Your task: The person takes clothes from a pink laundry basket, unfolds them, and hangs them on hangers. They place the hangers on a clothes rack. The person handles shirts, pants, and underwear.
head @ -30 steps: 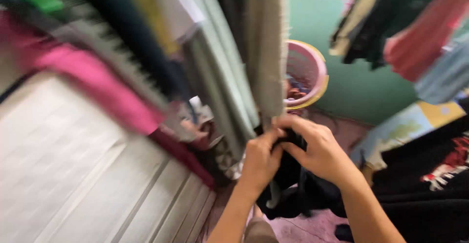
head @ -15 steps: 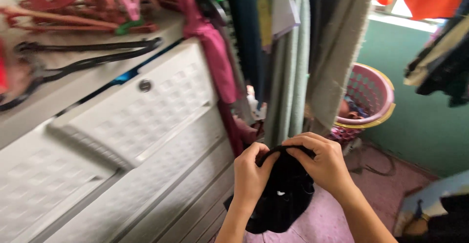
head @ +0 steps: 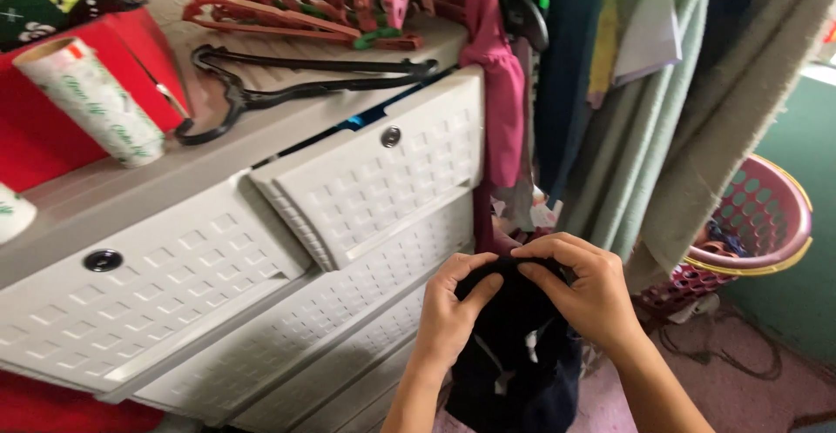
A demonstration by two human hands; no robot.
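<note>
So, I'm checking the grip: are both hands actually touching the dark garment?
Touching. The head view shows the left hand and right hand pinching the top edge of the dark garment, fingers curled over the fabric.

Home laundry corner. Hung clothes (head: 662, 93) crowd a white plastic drawer chest (head: 261, 259). Hangers (head: 296, 85) on top; pink laundry basket (head: 758, 224) beside.

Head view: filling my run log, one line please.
left hand: grips dark garment | right hand: grips it | beside white drawers
</note>
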